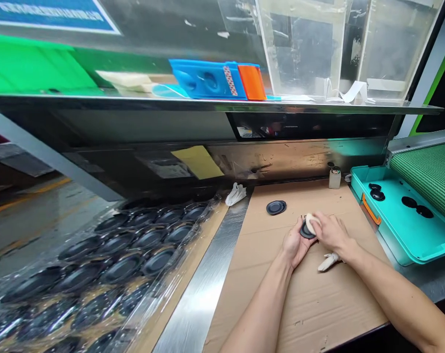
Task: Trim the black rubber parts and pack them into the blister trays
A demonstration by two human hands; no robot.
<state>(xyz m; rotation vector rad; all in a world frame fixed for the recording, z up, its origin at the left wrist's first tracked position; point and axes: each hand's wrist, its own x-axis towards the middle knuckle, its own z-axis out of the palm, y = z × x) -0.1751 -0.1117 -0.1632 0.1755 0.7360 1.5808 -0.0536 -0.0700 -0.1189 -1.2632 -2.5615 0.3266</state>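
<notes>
We see the two hands at work over the right part of the bench (pixel 204 279). The left hand (pixel 293 245) grips a small black disc (pixel 305 232), held above the brown cardboard (pixel 261 245) that covers this stretch. The right hand (pixel 332 231) pinches a cream pad (pixel 312 223) against the disc's face. Left and far of the hands, we note a loose black piece (pixel 276 207) lying flat on the cardboard; a crumpled white cloth (pixel 329 262) lies just beside the right wrist, on its near side. At the cardboard's far right edge stands a small bottle (pixel 334 177). To the right, a teal bin (pixel 402 240) contains several black discs, with a green conveyor belt (pixel 430 169) beyond it. To the left, we find clear plastic packaging (pixel 163 294) with rows of round black parts (pixel 121 268).
</notes>
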